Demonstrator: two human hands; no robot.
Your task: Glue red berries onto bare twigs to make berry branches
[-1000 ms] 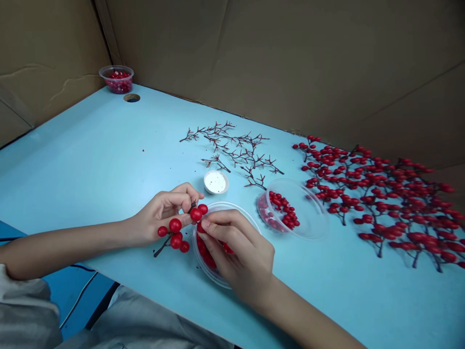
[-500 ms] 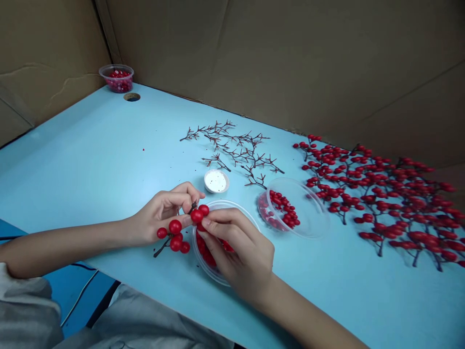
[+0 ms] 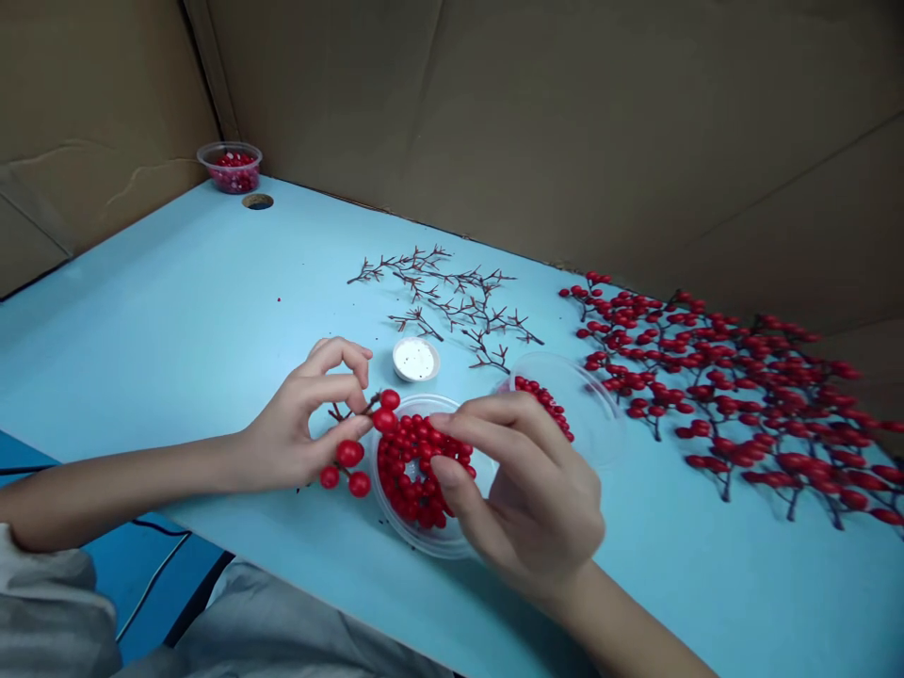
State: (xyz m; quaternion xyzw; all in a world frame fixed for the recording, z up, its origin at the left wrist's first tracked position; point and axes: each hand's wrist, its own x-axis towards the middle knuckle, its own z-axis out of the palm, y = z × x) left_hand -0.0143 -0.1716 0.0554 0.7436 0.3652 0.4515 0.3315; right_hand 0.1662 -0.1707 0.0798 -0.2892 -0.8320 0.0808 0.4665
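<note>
My left hand (image 3: 300,419) pinches a small artificial berry branch (image 3: 373,405) between thumb and forefinger. Several round red berries sit on the branch's twigs, and some bare twig tips stick out by the fingers. Just right of it, my right hand (image 3: 540,490) hovers over a clear plastic bowl (image 3: 404,544), thumb and forefinger apart with nothing visible between them. Loose red berries (image 3: 416,443) lie in this bowl, partly covered by the right hand. Behind the bowl stands a small white cup (image 3: 415,359) with dark specks on its white contents.
Bare brown twigs (image 3: 459,306) lie mid-table. Many berry-covered branches (image 3: 734,386) spread along the right. A second clear tub (image 3: 597,391) with berries, partly behind my right hand, has a clear round lid or rim tilted up. Another berry tub (image 3: 230,174) stands far left beside a cable hole (image 3: 258,201).
My right hand has let go of the berry on the branch and drawn back to the right, its fingers parting. The left hand has turned the branch slightly. The view has shifted a little.
</note>
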